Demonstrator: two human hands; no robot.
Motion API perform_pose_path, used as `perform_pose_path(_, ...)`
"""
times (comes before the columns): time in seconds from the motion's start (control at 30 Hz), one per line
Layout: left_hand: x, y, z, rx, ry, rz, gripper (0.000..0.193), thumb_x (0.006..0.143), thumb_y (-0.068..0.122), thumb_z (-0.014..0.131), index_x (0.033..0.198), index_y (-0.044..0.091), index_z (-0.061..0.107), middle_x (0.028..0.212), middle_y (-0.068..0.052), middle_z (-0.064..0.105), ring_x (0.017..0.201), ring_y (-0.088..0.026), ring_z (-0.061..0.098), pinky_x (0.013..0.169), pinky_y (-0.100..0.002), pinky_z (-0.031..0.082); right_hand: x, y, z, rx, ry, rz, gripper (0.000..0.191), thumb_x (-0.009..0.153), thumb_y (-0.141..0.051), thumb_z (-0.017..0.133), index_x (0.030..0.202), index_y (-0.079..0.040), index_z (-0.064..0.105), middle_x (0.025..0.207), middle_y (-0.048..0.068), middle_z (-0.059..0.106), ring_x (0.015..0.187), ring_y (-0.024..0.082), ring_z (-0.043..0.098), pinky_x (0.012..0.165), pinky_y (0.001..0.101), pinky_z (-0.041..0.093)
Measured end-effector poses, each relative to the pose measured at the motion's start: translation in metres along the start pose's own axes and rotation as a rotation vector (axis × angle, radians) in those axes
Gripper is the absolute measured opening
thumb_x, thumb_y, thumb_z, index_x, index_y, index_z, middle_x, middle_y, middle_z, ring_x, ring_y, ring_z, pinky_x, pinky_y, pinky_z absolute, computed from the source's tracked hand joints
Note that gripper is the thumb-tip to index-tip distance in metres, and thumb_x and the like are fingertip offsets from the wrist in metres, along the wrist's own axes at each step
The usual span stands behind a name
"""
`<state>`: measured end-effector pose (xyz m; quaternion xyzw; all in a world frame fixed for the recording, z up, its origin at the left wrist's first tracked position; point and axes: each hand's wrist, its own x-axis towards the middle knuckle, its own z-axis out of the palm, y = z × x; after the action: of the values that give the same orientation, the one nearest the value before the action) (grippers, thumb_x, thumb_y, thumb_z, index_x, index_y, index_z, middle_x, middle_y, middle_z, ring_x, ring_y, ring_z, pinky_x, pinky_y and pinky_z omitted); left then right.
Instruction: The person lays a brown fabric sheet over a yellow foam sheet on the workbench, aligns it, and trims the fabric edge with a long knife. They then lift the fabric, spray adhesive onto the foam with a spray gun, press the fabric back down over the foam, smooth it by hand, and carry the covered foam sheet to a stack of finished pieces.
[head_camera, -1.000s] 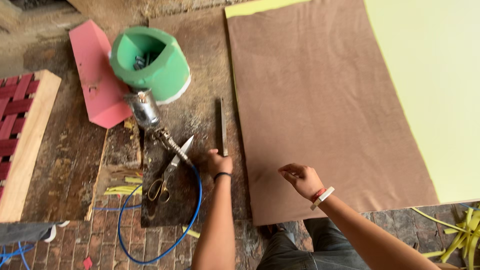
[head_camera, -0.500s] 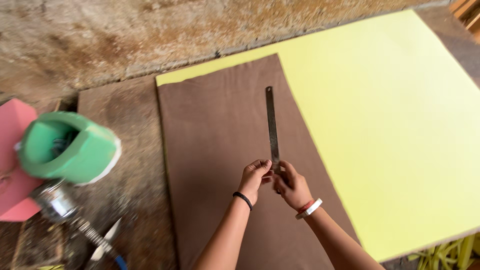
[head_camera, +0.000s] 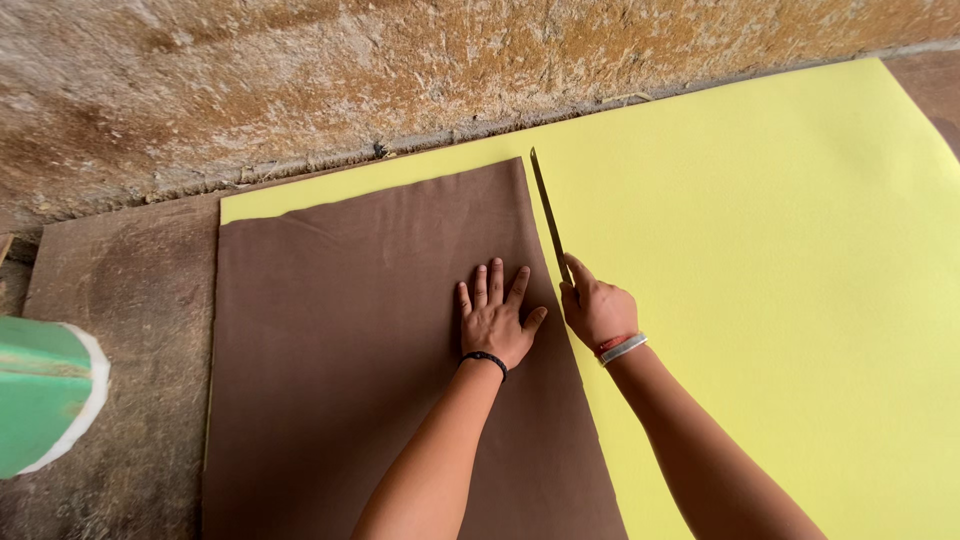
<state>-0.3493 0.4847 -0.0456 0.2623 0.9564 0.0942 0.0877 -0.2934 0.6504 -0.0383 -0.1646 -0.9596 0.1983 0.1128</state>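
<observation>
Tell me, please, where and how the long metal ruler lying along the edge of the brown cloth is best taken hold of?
Probably at its near end, coming from the person's side. The ruler is thin, narrow and flat on the yellow sheet, its far tip pointing at the wall. The right hand already grips that near end, while the left hand lies flat on the brown cloth beside it.

bare forearms; left hand (head_camera: 496, 322) black wristband, right hand (head_camera: 598, 312) silver-and-red bracelets.
</observation>
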Motion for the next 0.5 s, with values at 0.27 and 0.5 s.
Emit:
perform_pose_path(0.27, 0.013, 0.003, -0.006, -0.002, -0.009, -0.028, 0.074, 0.097, 0.063, 0.044, 0.160, 0.032, 0.024, 0.169, -0.011, 0.011, 0.155, -0.033, 0.008, 0.123, -0.058, 0.002, 0.083, 0.005, 0.043, -0.047, 0.009, -0.051, 0.040, 0.098, -0.026, 0.057, 0.138, -0.023, 0.059, 0.072, 0.010, 0.073, 0.062, 0.032, 0.071, 0.058, 0.0446, 0.057)
perform_pose_path(0.5, 0.020, -0.001, -0.007, -0.030, -0.007, -0.031, 0.074, 0.096, 0.062, 0.045, 0.160, 0.032, 0.025, 0.169, -0.012, 0.010, 0.155, -0.034, 0.008, 0.122, -0.058, 0.002, 0.088, -0.001, 0.047, -0.138, -0.002, -0.042, 0.047, 0.096, -0.027, 0.057, 0.143, -0.021, 0.057, 0.066, 0.013, 0.071, 0.056, 0.032, 0.070, 0.052, 0.0456, 0.056)
